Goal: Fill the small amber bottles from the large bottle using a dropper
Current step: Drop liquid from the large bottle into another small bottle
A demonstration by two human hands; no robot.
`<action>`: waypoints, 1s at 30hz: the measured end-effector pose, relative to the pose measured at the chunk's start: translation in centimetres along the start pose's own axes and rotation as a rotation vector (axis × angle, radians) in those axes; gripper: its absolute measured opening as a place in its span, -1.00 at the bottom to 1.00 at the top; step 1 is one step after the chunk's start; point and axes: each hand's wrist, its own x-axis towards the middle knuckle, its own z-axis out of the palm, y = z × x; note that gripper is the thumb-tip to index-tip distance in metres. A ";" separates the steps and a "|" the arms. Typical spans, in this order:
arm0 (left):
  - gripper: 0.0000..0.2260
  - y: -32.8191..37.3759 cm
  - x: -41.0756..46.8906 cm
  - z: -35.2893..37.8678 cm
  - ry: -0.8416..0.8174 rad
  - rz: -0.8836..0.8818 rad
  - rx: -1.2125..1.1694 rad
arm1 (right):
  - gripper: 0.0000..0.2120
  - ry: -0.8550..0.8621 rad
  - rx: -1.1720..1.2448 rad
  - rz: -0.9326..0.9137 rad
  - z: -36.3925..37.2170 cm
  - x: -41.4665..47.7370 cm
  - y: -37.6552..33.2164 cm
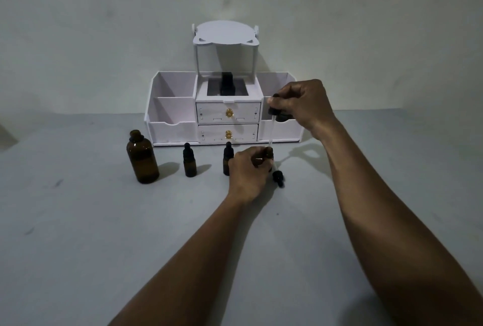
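Observation:
The large amber bottle [142, 158] stands uncapped at the left of the grey table. Two capped small amber bottles [189, 161] [227, 159] stand to its right. My left hand [248, 171] grips a third small bottle [268, 153], which is open and mostly hidden by my fingers. My right hand [300, 106] pinches the black bulb of the large dropper [275, 116]; its clear glass tube runs down to the mouth of the held bottle. A small black dropper cap [278, 178] lies on the table just right of my left hand.
A white desktop organiser [224, 113] with two drawers, side compartments and a small mirror stands against the wall behind the bottles. A dark bottle [226, 85] sits in its top middle recess. The grey table [104, 234] stretches toward me.

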 end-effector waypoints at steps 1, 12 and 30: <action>-0.67 0.1 -0.1 0.0 -0.007 -0.008 -0.005 | -0.94 0.004 -0.005 -0.011 -0.1 -0.1 -0.2; -0.59 2.0 -2.8 -6.8 -0.063 0.053 -0.002 | -0.95 0.119 0.127 -0.198 0.0 -0.7 -4.4; -0.50 -5.6 -2.8 -22.4 0.415 0.056 -0.094 | -0.88 -0.027 0.423 -0.209 14.4 -1.7 -10.7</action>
